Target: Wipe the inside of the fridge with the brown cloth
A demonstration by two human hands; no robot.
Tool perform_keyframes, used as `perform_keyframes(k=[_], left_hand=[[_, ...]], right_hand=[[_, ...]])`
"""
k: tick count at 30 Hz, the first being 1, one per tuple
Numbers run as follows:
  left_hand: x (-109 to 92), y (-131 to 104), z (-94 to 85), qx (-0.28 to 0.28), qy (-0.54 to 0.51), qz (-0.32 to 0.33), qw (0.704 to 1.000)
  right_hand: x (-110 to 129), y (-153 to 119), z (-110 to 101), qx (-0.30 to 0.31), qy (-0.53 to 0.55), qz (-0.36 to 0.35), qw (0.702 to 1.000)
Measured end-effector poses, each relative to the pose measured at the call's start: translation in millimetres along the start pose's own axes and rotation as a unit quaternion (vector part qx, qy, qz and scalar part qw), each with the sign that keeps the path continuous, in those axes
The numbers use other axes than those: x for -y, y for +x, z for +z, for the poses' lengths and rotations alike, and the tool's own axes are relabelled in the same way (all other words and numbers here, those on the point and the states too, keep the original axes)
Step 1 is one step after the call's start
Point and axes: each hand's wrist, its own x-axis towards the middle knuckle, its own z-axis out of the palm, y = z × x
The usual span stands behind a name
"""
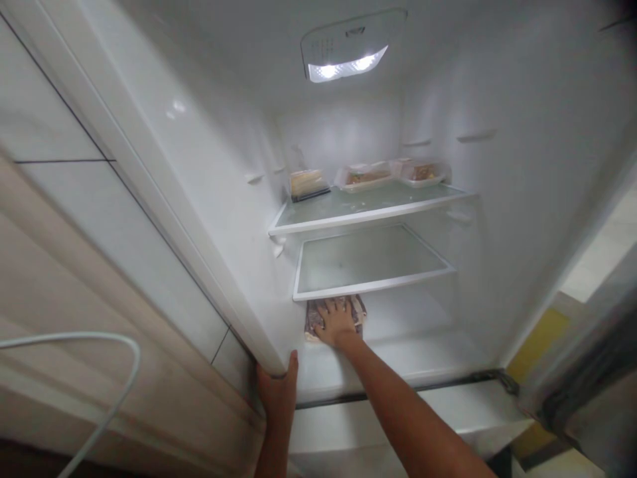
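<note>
Inside a lit white fridge, my right hand (pixel 337 323) lies spread, palm down, on a dark patterned cloth (pixel 313 317) with light edges. The cloth sits on the fridge floor (pixel 398 358), at the left, below the lower glass shelf (pixel 368 259). With thumb up on the inner side and the other fingers largely hidden behind the edge, my left hand (pixel 279 388) grips the fridge's left wall edge (pixel 249 332).
The upper glass shelf (pixel 358 207) holds a wrapped pale pack (pixel 307 184) and wrapped trays of food (pixel 367 176). A lamp (pixel 348 65) glows on the ceiling. A pale cable (pixel 124 342) curves at the lower left. The open door (pixel 587 372) stands right.
</note>
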Motion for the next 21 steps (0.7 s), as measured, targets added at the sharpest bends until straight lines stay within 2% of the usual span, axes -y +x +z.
perform_keyframes(k=[7,12,16,21], left_hand=[[-5,1,-1.1,0.02,0.002,0.012,1.0],[-10,1,-4.2,0.031,0.012,0.008,0.999],[-12,3,-6.5,0.047,0.023,0.026,0.998],[-12,4,-8.5,0.056,0.029,0.035,0.997]], right_hand=[[15,-58,-15,0.056,0.035,-0.046,0.997],[13,-106,-27,0.032,0.057,-0.068,0.996],[-10,-137,-35,0.006,0.055,-0.021,0.998],[-67,-162,-44,-0.057,0.008,0.101,0.993]])
